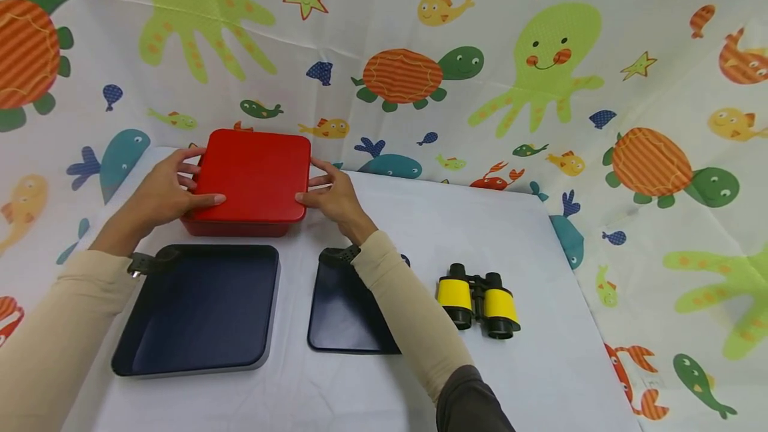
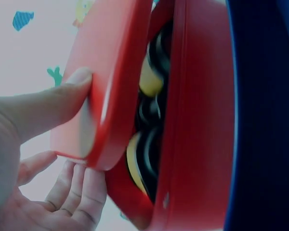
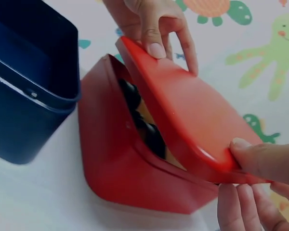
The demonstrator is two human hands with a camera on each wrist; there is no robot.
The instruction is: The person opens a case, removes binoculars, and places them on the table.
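Observation:
Both hands hold a red lid [image 1: 255, 172] by its two ends, thumbs on top and fingers along the edge. My left hand [image 1: 159, 195] grips the left end, my right hand [image 1: 333, 195] the right end. Under the lid stands a red box [image 1: 240, 229]. In both wrist views the lid is tilted, and a gap shows along the box's near side. Through that gap appear yellow-and-black binoculars [image 2: 151, 79], partly hidden by the lid and the box wall.
Just in front of the red box is an open navy box [image 1: 204, 305]. To its right lies a flat navy lid [image 1: 348, 319], partly under my right forearm. Another pair of yellow-and-black binoculars [image 1: 478, 300] rests farther right. A patterned sea-animal cloth [image 1: 372, 12] hangs behind the white table [image 1: 492, 385].

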